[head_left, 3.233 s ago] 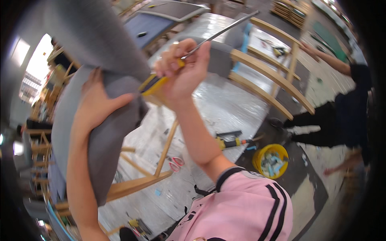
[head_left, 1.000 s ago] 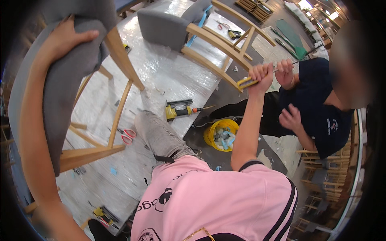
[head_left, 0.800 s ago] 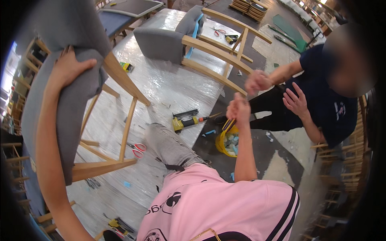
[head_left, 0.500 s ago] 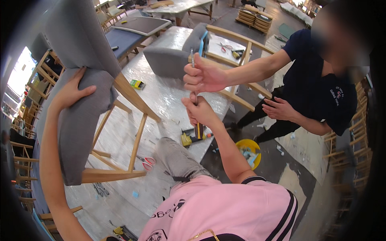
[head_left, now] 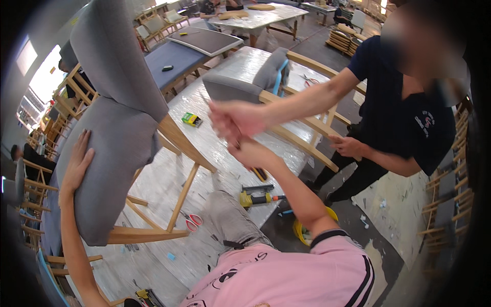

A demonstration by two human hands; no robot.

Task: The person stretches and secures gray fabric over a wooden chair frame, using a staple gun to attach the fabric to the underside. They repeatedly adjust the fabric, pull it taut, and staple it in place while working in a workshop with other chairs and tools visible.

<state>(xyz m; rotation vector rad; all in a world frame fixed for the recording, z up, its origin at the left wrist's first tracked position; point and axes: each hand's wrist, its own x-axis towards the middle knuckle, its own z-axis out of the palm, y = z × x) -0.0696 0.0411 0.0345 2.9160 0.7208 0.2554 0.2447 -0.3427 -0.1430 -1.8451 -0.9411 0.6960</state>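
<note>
Rounded grey fabric chair [head_left: 115,158] meets the flattened left hand [head_left: 76,168], while the right hand [head_left: 254,154] clasps a yellow-black tool [head_left: 260,174].

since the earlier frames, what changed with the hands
The left hand slid away from the backrest, outward on the seat. A co-worker's hand has also taken hold of the long-shafted tool. The right hand still holds the tool; the staple gun stayed put.
</note>
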